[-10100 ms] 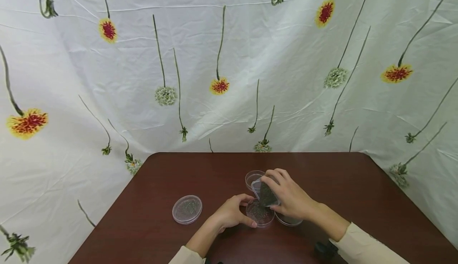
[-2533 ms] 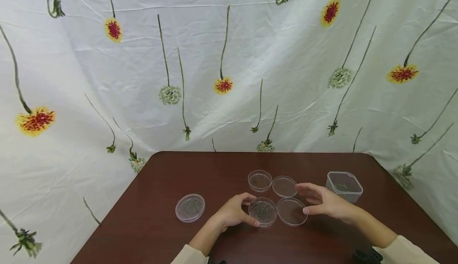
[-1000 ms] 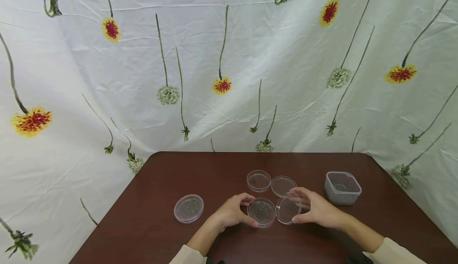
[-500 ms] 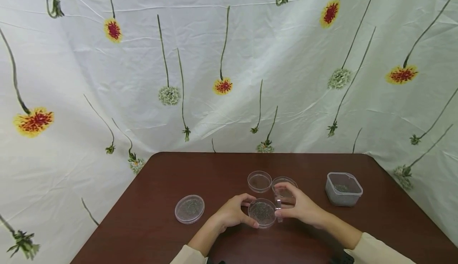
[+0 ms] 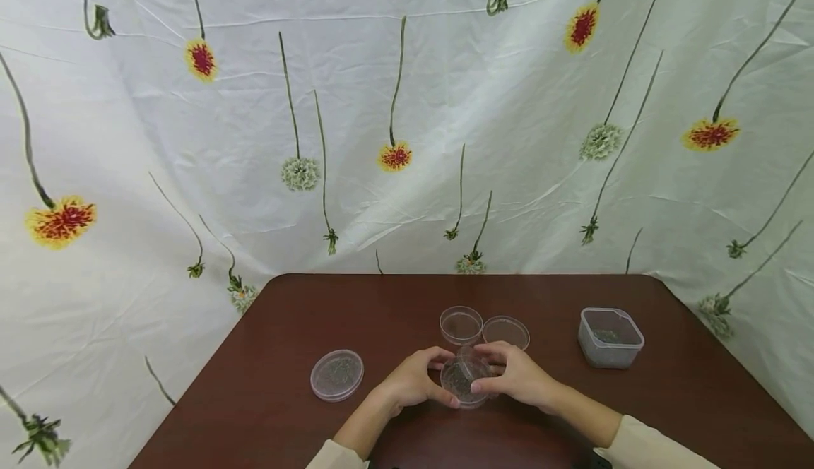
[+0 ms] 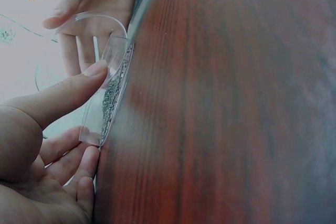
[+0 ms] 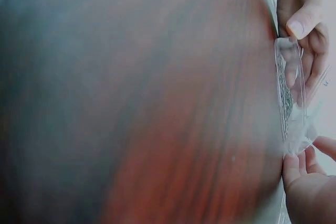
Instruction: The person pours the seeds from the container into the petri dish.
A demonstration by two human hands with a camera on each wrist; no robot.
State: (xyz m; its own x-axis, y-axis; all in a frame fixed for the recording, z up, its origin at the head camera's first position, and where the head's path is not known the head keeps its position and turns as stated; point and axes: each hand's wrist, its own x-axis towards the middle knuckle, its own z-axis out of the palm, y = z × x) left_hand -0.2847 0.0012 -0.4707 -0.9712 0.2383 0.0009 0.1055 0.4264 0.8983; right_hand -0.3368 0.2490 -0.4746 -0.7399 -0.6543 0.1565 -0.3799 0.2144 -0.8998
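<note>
My left hand (image 5: pixel 412 378) grips the side of a clear petri dish (image 5: pixel 455 387) between thumb and fingers. Dark green-grey granules (image 6: pixel 109 100) lie across its bottom. A clear petri dish lid (image 5: pixel 469 361) tilts over the dish's right part, held at its edge by my right hand (image 5: pixel 523 378). In the left wrist view the lid slants above the dish, its lower edge at or near the rim; whether they touch I cannot tell. From the right wrist view, the left thumb (image 7: pixel 297 29) rests at the dish's rim.
Behind the hands stand an open clear dish (image 5: pixel 461 325) and another round clear piece (image 5: pixel 506 331). A covered dish with granules (image 5: pixel 337 376) lies to the left. At the right is a square plastic tub (image 5: pixel 610 342) with granules. A flowered cloth (image 5: pixel 407 102) hangs behind the table (image 5: pixel 356 299).
Earlier the right hand tipped the tub over the dish; the tub now stands at the right. Since then that hand has picked up the lid and carried it left over the dish. The left hand stays.
</note>
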